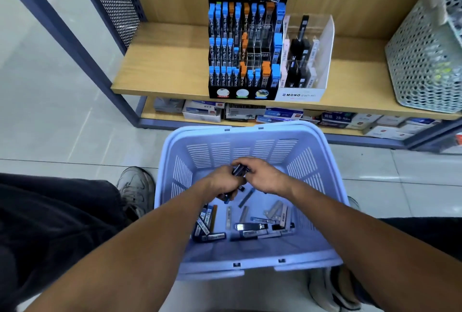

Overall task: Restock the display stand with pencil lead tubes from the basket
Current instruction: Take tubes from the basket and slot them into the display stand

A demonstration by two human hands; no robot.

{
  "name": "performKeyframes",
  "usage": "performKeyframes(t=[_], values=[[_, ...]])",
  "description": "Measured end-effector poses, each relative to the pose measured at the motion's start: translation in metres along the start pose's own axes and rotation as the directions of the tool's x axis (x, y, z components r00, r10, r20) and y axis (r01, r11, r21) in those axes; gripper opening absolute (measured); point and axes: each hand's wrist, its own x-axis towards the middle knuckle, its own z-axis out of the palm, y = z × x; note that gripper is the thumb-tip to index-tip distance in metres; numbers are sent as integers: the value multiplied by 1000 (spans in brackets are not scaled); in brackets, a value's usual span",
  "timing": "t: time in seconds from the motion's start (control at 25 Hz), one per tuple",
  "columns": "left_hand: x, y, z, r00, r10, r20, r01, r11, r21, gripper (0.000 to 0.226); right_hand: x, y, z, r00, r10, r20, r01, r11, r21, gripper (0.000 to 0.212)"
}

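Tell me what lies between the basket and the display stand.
In the head view, a strip of tiled floor, then the lower shelf with stacked boxes, lies between the basket and the display stand.

We have the basket [250, 265] on the floor in front of the shelf [165, 71], loose pencil lead tubes [246, 227] in its near half, both hands inside above them: left hand [225, 181] touching right hand [262, 174], a few tubes [238, 169] held between them. Display stand [246, 49] sits on the shelf straight behind the basket, clear box [308, 61] touching its right side, mesh bin [425, 61] well apart at far right. Stacked boxes [275, 113] on the lower shelf under them, one shoe [136, 189] left of the basket.
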Motion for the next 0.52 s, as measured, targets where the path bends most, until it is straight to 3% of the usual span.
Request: performKeyframes(t=[0.08, 0.24, 0.4, 0.52], values=[[-6, 7, -5, 1000, 13, -17, -14, 997, -74, 23, -4, -7, -7, 999, 44, -16, -42, 990, 136, 49], [-20, 23, -13, 998, 21, -67, -52, 870, -490, 13, -12, -14, -26, 990, 108, -89, -43, 841, 539, 46], [-34, 38, -6, 997, 8, -80, -63, 707, -705, 9, -19, -29, -27, 985, 138, -101, -56, 817, 574, 42], [-40, 37, -1, 998, 22, -58, -58, 669, -741, 9, -21, -34, -24, 977, 159, -144, -64, 857, 511, 37]])
